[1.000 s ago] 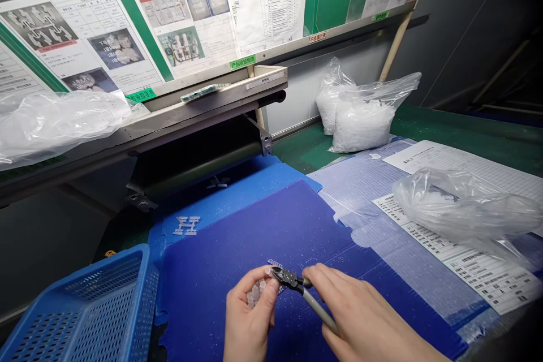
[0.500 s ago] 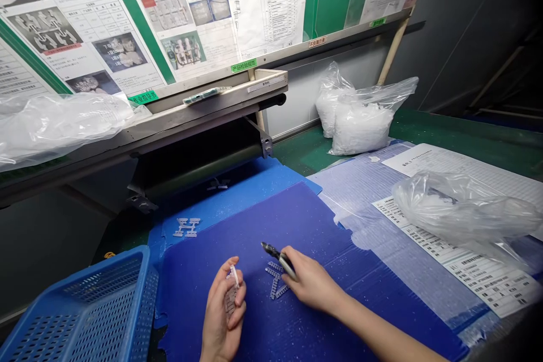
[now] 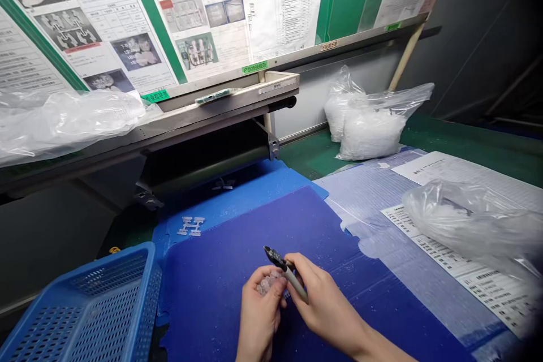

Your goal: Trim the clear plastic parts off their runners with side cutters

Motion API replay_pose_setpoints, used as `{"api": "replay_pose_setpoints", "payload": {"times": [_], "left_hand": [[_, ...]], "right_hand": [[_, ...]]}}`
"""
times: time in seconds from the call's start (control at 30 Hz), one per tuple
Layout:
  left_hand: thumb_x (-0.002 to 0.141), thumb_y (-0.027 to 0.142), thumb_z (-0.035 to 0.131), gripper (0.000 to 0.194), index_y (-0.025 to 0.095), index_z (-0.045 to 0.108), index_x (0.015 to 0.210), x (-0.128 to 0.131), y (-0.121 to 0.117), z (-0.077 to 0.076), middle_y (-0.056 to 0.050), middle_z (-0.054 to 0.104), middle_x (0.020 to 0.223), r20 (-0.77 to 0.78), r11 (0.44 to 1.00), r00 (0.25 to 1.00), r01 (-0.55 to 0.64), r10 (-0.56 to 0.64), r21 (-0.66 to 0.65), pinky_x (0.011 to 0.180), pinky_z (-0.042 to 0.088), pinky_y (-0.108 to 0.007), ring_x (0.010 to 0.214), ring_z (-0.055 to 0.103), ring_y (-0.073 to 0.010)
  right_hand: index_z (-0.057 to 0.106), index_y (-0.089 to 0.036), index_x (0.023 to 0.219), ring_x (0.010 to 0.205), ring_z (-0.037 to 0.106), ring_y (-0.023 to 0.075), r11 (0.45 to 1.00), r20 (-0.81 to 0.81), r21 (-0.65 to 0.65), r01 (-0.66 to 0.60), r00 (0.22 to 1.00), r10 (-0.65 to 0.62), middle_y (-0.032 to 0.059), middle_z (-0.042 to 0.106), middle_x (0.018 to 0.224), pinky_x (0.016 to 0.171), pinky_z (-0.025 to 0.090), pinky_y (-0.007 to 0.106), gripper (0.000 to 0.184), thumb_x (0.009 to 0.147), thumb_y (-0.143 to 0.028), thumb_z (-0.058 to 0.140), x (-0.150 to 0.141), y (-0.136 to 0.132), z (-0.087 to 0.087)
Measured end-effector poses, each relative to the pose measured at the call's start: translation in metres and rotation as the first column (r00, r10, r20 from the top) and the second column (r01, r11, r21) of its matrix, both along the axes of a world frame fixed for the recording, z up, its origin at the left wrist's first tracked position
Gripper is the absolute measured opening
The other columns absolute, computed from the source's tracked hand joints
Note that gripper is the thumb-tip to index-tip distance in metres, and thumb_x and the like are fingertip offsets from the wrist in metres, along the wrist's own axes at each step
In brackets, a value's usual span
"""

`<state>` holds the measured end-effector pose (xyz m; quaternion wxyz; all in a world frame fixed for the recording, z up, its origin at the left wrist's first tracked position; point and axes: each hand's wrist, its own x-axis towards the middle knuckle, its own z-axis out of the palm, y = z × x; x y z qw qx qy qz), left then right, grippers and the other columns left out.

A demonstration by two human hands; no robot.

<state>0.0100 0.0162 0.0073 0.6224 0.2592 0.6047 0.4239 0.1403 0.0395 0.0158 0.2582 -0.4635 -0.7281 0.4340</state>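
My left hand (image 3: pixel 261 300) is closed around small clear plastic pieces (image 3: pixel 271 281), which show between the thumb and fingers. My right hand (image 3: pixel 320 297) grips a pair of nippers (image 3: pixel 291 277) with black jaws and grey handles; the jaws point up and to the left. Both hands are close together above the dark blue sheet (image 3: pixel 220 294), with the nippers beside the left fingertips. The hands hide most of the sheet directly beneath them. Further back on the left lies a clear plastic moulded frame (image 3: pixel 190 226).
A blue perforated basket (image 3: pixel 146 271) stands at the left. To the right are a clear plastic bag (image 3: pixel 470 215) and printed sheets (image 3: pixel 475 277). Filled bags (image 3: pixel 373 133) stand at the back right. A metal shelf (image 3: pixel 212 113) overhangs the back of the table.
My left hand has moved right, close to my right hand and the nippers. The toothed plastic pieces that lay on the sheet are now mostly out of sight. The view has shifted slightly.
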Motion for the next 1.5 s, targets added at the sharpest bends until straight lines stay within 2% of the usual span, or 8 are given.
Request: {"api": "replay_pose_setpoints", "payload": {"times": [0.07,0.17,0.37,0.5,0.93,1.23,1.4,1.5], "left_hand": [[0.069,0.041,0.064,0.034,0.012,0.057,0.085,0.004,-0.001,0.01,0.004,0.045,0.048,-0.042,0.999,0.999,0.032,-0.031,0.029,0.036,0.021,-0.014,0.039,0.034,-0.0036],[0.068,0.043,0.064,0.037,0.012,0.06,0.089,0.001,-0.004,0.021,0.003,0.045,0.046,-0.098,0.995,0.995,0.012,-0.003,0.099,0.04,0.022,-0.015,0.042,0.035,-0.0051],[0.067,0.045,0.064,0.037,0.013,0.063,0.086,-0.004,-0.008,0.042,0.004,0.042,0.044,-0.21,0.989,0.977,0.003,0.029,0.148,0.04,0.019,-0.018,0.04,0.031,-0.005],[0.067,0.043,0.065,0.032,0.014,0.065,0.081,0.001,-0.008,0.051,0.003,0.044,0.046,-0.288,0.986,0.957,0.031,0.018,0.165,0.042,0.024,-0.018,0.043,0.035,-0.0068],[0.067,0.044,0.064,0.031,0.015,0.066,0.078,0.004,-0.01,0.05,0.003,0.04,0.048,-0.334,0.981,0.942,0.066,-0.001,0.181,0.044,0.029,-0.019,0.045,0.037,-0.0088],[0.066,0.046,0.064,0.034,0.014,0.066,0.077,0.002,-0.008,0.049,0.003,0.039,0.047,-0.311,0.984,0.95,0.078,-0.025,0.162,0.043,0.028,-0.019,0.044,0.035,-0.0086],[0.065,0.048,0.064,0.036,0.014,0.066,0.077,0.001,-0.007,0.047,0.002,0.042,0.047,-0.334,0.985,0.942,0.076,-0.02,0.156,0.043,0.029,-0.019,0.043,0.037,-0.0092],[0.063,0.048,0.065,0.038,0.014,0.067,0.078,0.001,-0.006,0.046,0.002,0.042,0.046,-0.323,0.987,0.946,0.068,-0.017,0.147,0.042,0.029,-0.019,0.042,0.037,-0.0093]], "right_hand": [[0.036,-0.023,0.097,0.079,0.049,0.0128,0.998,-0.081,-0.029,0.049,0.995,-0.051,-0.0006,0.048,0.089,0.07,0.037,0.022,0.014,0.085,-0.015,0.038,0.006,-0.005,0.015],[0.035,-0.024,0.1,0.078,0.05,0.0128,0.993,-0.024,-0.079,0.085,0.996,-0.087,-0.0015,0.049,0.088,0.07,0.039,0.023,0.018,0.085,-0.019,0.041,0.023,-0.006,0.028],[0.042,-0.026,0.099,0.089,0.049,0.0186,0.991,0.282,-0.034,-0.126,0.95,0.131,0.0004,0.05,0.096,0.076,0.039,0.03,0.024,0.078,-0.019,0.049,0.061,-0.014,0.051],[0.044,-0.026,0.099,0.087,0.05,0.0203,0.989,0.333,-0.003,-0.146,0.933,0.138,0.0022,0.051,0.096,0.073,0.041,0.031,0.023,0.077,-0.019,0.048,0.066,-0.021,0.061],[0.049,-0.024,0.088,0.079,0.051,0.0223,0.989,0.346,0.007,-0.15,0.928,0.139,0.0047,0.052,0.087,0.067,0.041,0.03,0.029,0.062,-0.011,0.046,0.056,-0.021,0.058],[0.047,-0.025,0.089,0.076,0.052,0.023,0.984,0.335,-0.086,-0.157,0.926,0.177,0.0046,0.054,0.088,0.065,0.04,0.03,0.03,0.064,-0.009,0.044,0.056,-0.025,0.053],[0.045,-0.024,0.085,0.073,0.053,0.0205,0.985,0.251,-0.141,-0.095,0.959,0.128,0.0023,0.054,0.083,0.065,0.039,0.028,0.026,0.065,-0.009,0.041,0.056,-0.019,0.051],[0.045,-0.024,0.085,0.074,0.053,0.0195,0.987,0.229,-0.123,-0.099,0.965,0.126,0.002,0.053,0.082,0.066,0.039,0.027,0.025,0.066,-0.01,0.04,0.055,-0.015,0.05]]}}
